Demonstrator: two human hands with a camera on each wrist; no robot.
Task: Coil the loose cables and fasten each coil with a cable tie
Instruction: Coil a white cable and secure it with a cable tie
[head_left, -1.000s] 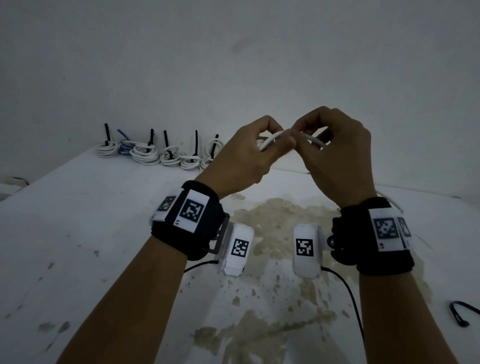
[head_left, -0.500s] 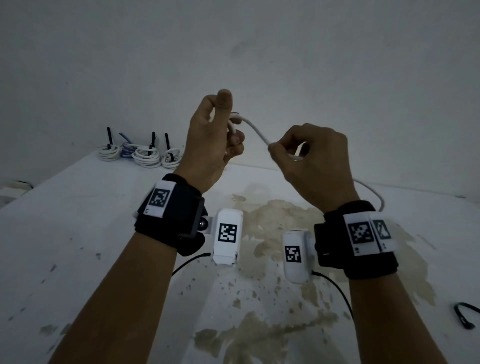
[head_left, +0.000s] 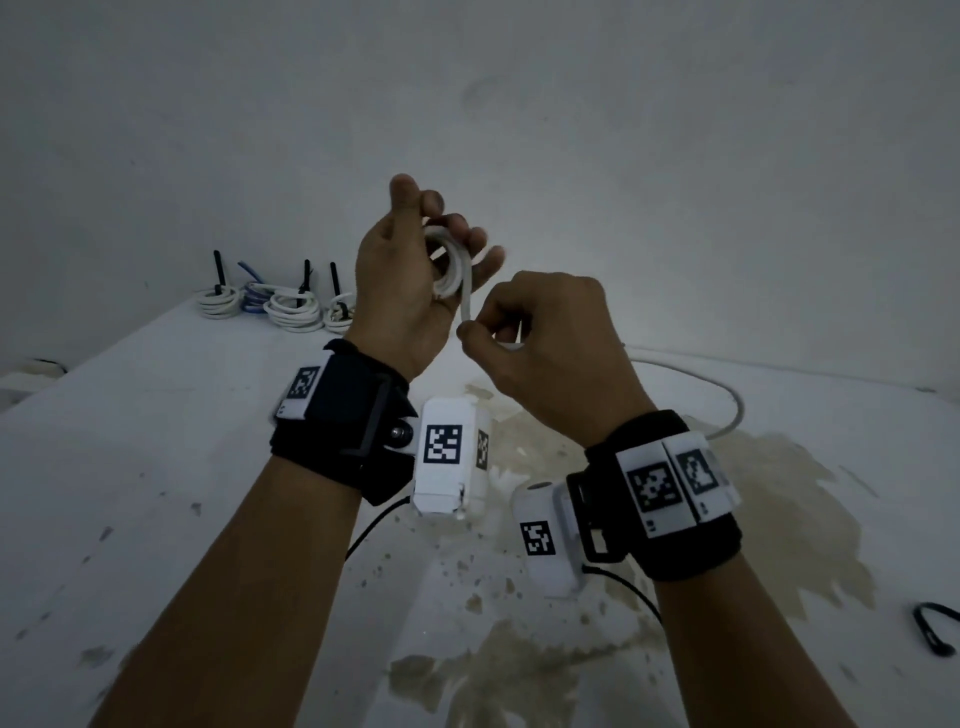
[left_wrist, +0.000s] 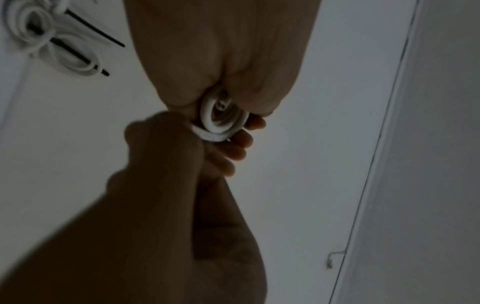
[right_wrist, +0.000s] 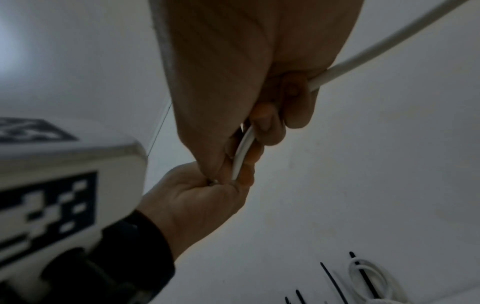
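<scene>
The right hand pinched the cable at five o'clock from the coil, which the left hand's fingers curled round.

- Thin white round cable hidden behind right hand, far end unseen.
- Black curved plastic cable tie cut off at right edge.
- Tied white cable coils blurred, count unclear.

White cable with smooth, slightly glossy plastic sheath, matt white table blotched with rough brownish stains, black cloth wrist straps, smooth white plastic camera housings, matt printed paper-like markers.
</scene>
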